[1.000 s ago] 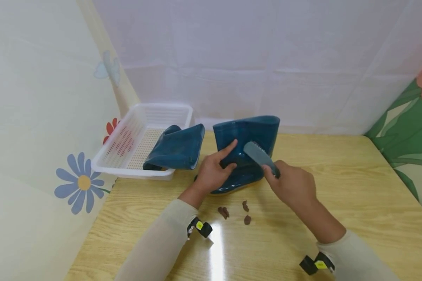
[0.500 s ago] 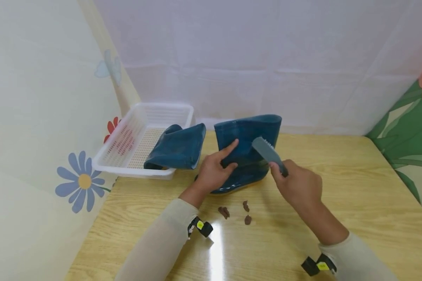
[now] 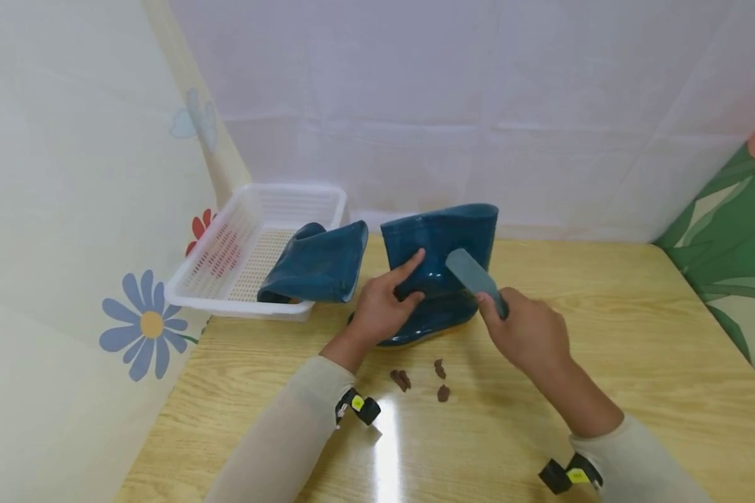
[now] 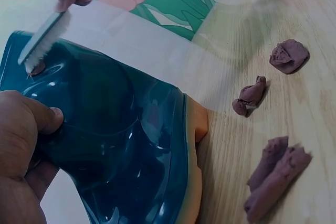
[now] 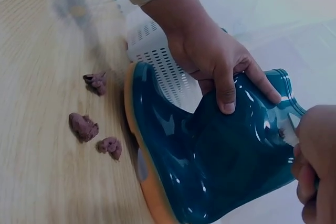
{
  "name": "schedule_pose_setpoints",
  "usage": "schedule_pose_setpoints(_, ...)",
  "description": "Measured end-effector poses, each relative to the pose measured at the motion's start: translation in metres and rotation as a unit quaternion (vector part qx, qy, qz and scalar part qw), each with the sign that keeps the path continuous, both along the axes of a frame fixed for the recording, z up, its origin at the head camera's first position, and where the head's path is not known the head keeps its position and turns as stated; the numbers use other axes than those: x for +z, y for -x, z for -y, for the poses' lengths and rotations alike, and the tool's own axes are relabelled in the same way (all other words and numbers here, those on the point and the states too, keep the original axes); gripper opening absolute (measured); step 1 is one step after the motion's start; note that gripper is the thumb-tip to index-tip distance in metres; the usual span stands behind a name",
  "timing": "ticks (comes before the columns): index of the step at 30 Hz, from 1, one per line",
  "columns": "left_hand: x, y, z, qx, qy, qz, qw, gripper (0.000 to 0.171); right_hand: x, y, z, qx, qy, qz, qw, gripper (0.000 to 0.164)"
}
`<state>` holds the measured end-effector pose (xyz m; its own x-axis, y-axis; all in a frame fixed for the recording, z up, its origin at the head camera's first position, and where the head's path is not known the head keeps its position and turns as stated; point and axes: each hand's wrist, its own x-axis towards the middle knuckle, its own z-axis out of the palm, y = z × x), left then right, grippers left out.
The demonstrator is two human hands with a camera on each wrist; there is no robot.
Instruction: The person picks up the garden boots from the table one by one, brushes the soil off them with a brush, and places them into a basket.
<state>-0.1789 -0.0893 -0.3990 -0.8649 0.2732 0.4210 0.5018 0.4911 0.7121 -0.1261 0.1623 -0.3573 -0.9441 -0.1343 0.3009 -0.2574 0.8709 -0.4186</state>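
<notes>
A glossy dark teal rain boot [image 3: 430,234] with an orange sole stands upright on the table. My left hand [image 3: 380,312] grips its shaft from the left, thumb and forefinger showing on the near side. In my right hand [image 3: 531,332] is the handle of a grey scrub brush [image 3: 472,272]. The left wrist view shows the white bristles [image 4: 50,40] touching the shaft at a small brown lump [image 4: 37,68]. That lump also appears beside the bristles in the right wrist view. Several brown clay-like pieces [image 3: 443,393] lie on the table in front of the boot.
To the left, a white perforated plastic basket [image 3: 235,307] holds a second teal boot [image 3: 321,262], lying on its side with its shaft over the rim. A pale cloth wall [image 3: 415,140] rises behind the wooden table [image 3: 604,335].
The brush shifted right along the shaft, then slightly back left, its bristles now turned out of sight in the head view. My left hand keeps its grip; the brown pieces have not moved.
</notes>
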Motion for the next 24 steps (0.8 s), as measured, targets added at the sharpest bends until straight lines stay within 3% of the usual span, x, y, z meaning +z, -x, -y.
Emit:
schedule_pose_setpoints(5, 0.0004, 0.0004, -0.0011, 0.007, -0.005, 0.014, 0.9999, 0.076, -0.0033, -0.0033, -0.0035, 0.022, -0.001, 0.025, 0.999, 0.042)
schedule_pose_setpoints(8, 0.0008, 0.0008, -0.0019, 0.01, -0.002, 0.012, 0.9999, 0.076, -0.0052, -0.0044, -0.005, 0.028, 0.008, -0.002, 1.0, 0.038)
schedule_pose_setpoints(14, 0.0003, 0.0013, -0.0017, 0.004, 0.004, -0.002, 1.0, 0.074, -0.0019, -0.0025, -0.0039, 0.001, 0.028, -0.057, 0.998, 0.039)
schedule_pose_setpoints(19, -0.001, 0.0011, -0.0008, -0.002, -0.003, -0.002, 1.0, 0.074, -0.0005, -0.001, -0.0009, -0.002, 0.008, -0.009, 1.0, 0.045)
schedule_pose_setpoints(24, -0.0011, 0.001, 0.0, -0.001, -0.004, -0.004, 1.0, 0.075, -0.0061, -0.0019, -0.0007, 0.02, -0.013, 0.029, 0.999, 0.041)
